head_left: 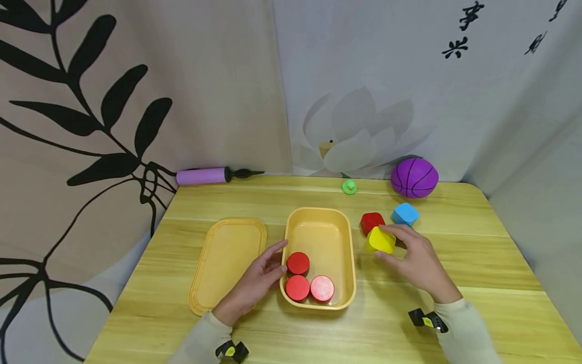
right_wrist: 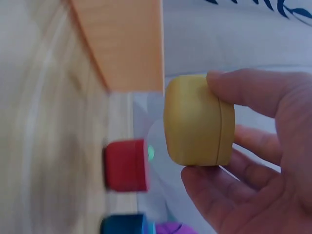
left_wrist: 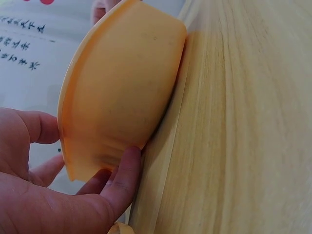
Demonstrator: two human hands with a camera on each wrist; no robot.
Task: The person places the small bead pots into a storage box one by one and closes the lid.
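My right hand (head_left: 416,255) pinches a small yellow box (head_left: 380,240) with rounded sides between thumb and fingers. A seam runs near one end of this box (right_wrist: 195,122) in the right wrist view, where it is held above the table. Against the left wall of an orange-yellow plastic container (head_left: 334,237) rests my left hand (head_left: 254,283), fingers spread along its outside and rim. In the left wrist view, fingertips (left_wrist: 129,158) touch the container's outer wall (left_wrist: 122,83) low down. Three red round pieces (head_left: 297,288) lie inside the container at its near end.
Just beyond the yellow box are a red box (head_left: 372,221) and a blue box (head_left: 405,213). A flat orange-yellow lid (head_left: 234,253) lies left of the container. Along the back edge are a purple pump (head_left: 202,176), a small green ball (head_left: 349,186) and a purple ball (head_left: 415,178).
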